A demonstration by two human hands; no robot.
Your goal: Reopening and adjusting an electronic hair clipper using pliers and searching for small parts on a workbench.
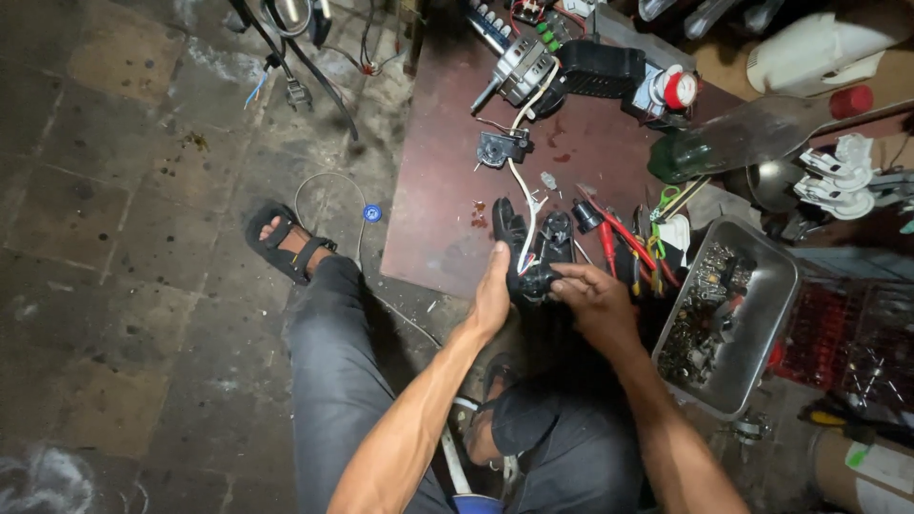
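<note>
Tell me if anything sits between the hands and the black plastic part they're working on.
Nothing visible does. The left hand and right hand both already grip the black plastic part directly, over the edge of the reddish board; only its white wire trails away.

You are looking down at a dark reddish-brown board point(447, 181) laid on a stained stone floor point(124, 190). Near its far edge lie a small motor point(519, 69) and a black plastic housing point(598, 69), touching. Nearer the middle sits a small black switch part point(502, 148), with a white wire point(522, 181) running past it toward your edge. At the right edge you have red-handled tools point(609, 233) and a green glass bottle point(743, 138) on its side. A metal tray point(776, 286) of small parts, probably screws, sits just beside the board's right corner. On the floor to the left lies a blue cap point(372, 212).
</note>
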